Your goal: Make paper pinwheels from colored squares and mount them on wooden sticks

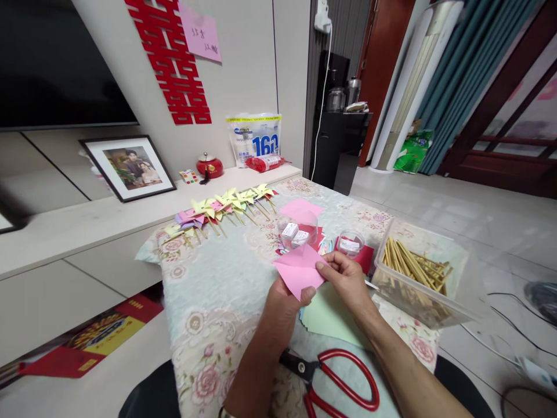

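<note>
A square of pink paper [300, 270] with creases across it is held up over the table between both hands. My left hand [285, 302] grips its lower edge, thumb on top. At the right corner, my right hand [346, 276] pinches it between thumb and fingers. Beneath my hands lies a stack of pale green paper [333, 316]. Scissors with red handles [348, 377] rest near my left forearm, their blades partly hidden by it. Just beyond the pink paper stands a clear round container [304, 229] with small white boxes inside.
Several paper pinwheels on sticks [226, 203] lie at the table's far left. A clear bin of wooden sticks [435, 293] stands at the right edge. A small clear dish [350, 242] sits on red paper; another pink sheet [300, 207] lies behind.
</note>
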Action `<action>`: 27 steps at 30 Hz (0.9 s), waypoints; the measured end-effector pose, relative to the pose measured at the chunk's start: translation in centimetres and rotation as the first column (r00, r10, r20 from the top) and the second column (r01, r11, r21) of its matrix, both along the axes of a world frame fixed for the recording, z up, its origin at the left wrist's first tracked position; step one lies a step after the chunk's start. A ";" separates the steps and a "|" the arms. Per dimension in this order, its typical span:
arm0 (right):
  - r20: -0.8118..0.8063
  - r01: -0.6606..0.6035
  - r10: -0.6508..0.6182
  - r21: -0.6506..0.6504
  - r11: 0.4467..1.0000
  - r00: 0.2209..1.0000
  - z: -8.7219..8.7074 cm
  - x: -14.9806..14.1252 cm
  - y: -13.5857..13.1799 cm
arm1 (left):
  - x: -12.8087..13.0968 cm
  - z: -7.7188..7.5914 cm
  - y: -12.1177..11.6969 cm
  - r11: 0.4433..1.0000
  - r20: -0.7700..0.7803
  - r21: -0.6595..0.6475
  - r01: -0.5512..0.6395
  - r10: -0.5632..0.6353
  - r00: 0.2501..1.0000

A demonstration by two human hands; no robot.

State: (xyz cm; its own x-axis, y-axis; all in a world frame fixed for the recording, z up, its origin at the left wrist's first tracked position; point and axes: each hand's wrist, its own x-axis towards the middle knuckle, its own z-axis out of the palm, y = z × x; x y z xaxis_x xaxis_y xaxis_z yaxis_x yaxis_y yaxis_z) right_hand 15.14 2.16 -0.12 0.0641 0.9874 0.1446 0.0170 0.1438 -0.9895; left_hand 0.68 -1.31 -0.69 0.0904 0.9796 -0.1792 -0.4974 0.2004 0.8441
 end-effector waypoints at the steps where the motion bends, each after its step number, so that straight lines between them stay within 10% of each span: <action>1: -0.006 0.011 -0.011 -0.001 1.000 1.000 0.1 0.0 0.0 | 0.1 0.1 -0.1 1.000 0.011 0.019 0.022 -0.022 1.000; 15: -0.051 0.006 -0.007 -0.014 1.000 0.999 0.2 -0.8 -0.3 | 0.5 1.3 -0.3 0.995 0.213 -0.032 -0.093 0.098 0.972; 21: -0.036 -0.076 0.075 -0.032 0.997 0.997 0.3 -0.8 -0.4 | 0.0 1.0 0.0 0.976 0.104 -0.097 -0.197 0.207 0.973; 27: 0.030 -0.159 0.160 -0.012 0.987 0.987 1.0 0.4 -0.4 | -0.9 0.2 0.0 0.997 -0.128 -0.069 -0.037 0.028 0.991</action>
